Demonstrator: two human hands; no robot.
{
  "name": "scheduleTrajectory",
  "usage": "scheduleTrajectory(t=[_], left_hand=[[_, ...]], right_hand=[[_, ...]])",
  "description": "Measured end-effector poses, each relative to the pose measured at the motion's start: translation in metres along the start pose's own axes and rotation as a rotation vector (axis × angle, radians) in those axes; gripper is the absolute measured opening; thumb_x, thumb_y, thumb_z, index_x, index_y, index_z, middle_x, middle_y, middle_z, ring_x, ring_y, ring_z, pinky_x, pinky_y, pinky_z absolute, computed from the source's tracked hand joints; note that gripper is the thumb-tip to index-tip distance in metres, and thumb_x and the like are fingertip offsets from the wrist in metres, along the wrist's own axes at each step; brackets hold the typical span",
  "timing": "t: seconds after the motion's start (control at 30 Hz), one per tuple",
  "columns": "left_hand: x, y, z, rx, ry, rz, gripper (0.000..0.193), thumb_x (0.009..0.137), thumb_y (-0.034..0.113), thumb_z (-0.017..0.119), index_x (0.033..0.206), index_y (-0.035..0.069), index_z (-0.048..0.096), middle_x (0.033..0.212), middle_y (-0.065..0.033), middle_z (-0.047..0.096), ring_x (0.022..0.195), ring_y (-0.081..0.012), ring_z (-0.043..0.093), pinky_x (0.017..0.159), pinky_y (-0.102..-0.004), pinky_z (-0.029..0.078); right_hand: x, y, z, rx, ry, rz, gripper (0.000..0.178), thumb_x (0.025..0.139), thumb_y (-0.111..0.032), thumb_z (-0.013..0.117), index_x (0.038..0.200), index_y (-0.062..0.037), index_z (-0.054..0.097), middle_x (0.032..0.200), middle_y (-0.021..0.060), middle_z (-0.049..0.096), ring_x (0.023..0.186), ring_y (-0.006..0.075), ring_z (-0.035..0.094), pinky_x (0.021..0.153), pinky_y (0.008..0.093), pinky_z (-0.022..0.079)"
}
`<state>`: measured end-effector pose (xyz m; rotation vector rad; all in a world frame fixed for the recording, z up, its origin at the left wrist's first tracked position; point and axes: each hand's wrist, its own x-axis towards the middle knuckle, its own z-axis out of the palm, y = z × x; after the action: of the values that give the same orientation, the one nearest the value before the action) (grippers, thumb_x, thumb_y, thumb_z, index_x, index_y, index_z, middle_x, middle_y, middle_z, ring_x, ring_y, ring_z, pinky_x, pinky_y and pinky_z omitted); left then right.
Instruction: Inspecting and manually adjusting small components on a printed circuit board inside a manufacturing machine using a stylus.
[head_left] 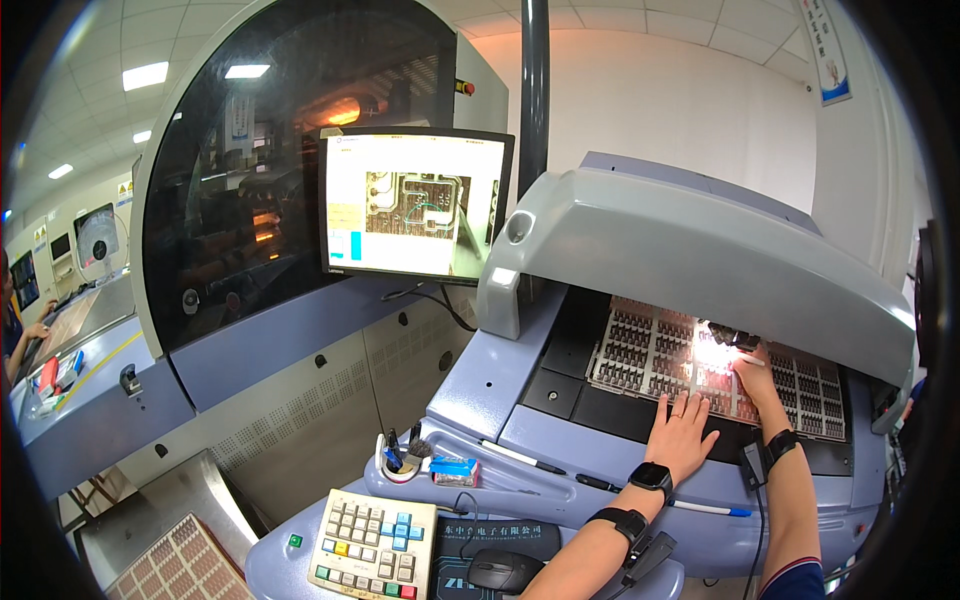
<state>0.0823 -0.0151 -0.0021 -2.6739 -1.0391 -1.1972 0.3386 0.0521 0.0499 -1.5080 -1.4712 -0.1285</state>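
Note:
My left hand (pixel 681 432) lies flat, fingers spread, on the near edge of a large panel of small circuit boards (pixel 650 350) under the grey machine hood (pixel 690 250). My right hand (pixel 752 372) reaches further in over the panel and pinches a thin white stick-like tool (pixel 750 360) beside a small black camera head (pixel 733 337), where a bright light spot falls on the boards. Both wrists wear black straps; the left also has a watch.
A monitor (pixel 415 203) shows a magnified board picture. On the console shelf lie pens (pixel 520 458), a cup of tools (pixel 400 462) and a blue box (pixel 455 468). Below sit a coloured keypad (pixel 372 543) and a mouse (pixel 505 570). Another person sits far left (pixel 15 335).

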Motion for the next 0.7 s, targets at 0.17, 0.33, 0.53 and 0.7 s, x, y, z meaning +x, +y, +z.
scheduleTrajectory(t=[0.17, 0.33, 0.53, 0.7], left_hand=[[0.0, 0.001, -0.001, -0.003, -0.016, -0.002, 0.057, 0.096, 0.043, 0.045, 0.138, 0.004, 0.047, 0.142, -0.012, 0.047, 0.135, -0.0279, 0.038, 0.115, -0.0505, 0.021], [0.0, 0.0, -0.001, -0.012, -0.025, -0.005, 0.057, 0.096, 0.043, 0.045, 0.138, 0.004, 0.046, 0.142, -0.0122, 0.047, 0.135, -0.0282, 0.038, 0.115, -0.0506, 0.021], [-0.004, 0.002, 0.003, -0.018, -0.011, -0.009, 0.057, 0.096, 0.043, 0.045, 0.138, 0.004, 0.046, 0.142, -0.0123, 0.047, 0.135, -0.0283, 0.038, 0.115, -0.0504, 0.02], [-0.003, 0.003, 0.003, -0.013, -0.009, -0.003, 0.057, 0.096, 0.043, 0.045, 0.137, 0.004, 0.047, 0.141, -0.0122, 0.048, 0.135, -0.0281, 0.038, 0.114, -0.0501, 0.021]], right_hand=[[0.003, 0.008, 0.0, -0.025, -0.026, 0.027, 0.043, 0.077, -0.025, 0.063, 0.096, 0.0118, 0.056, 0.084, 0.0237, 0.065, 0.079, 0.0319, 0.063, 0.076, 0.0386, 0.049], [-0.002, -0.007, 0.0, 0.031, -0.062, 0.043, 0.034, 0.078, -0.02, 0.061, 0.096, 0.0091, 0.057, 0.079, 0.0203, 0.065, 0.075, 0.0289, 0.063, 0.074, 0.0375, 0.049], [-0.005, -0.004, -0.001, -0.045, -0.072, 0.003, 0.024, 0.079, -0.016, 0.06, 0.086, 0.0062, 0.061, 0.079, 0.0169, 0.066, 0.073, 0.0286, 0.062, 0.073, 0.0383, 0.049], [-0.002, 0.018, -0.002, -0.1, -0.075, -0.035, 0.022, 0.08, -0.016, 0.059, 0.08, 0.006, 0.062, 0.076, 0.0159, 0.064, 0.067, 0.0266, 0.062, 0.072, 0.0381, 0.049]])
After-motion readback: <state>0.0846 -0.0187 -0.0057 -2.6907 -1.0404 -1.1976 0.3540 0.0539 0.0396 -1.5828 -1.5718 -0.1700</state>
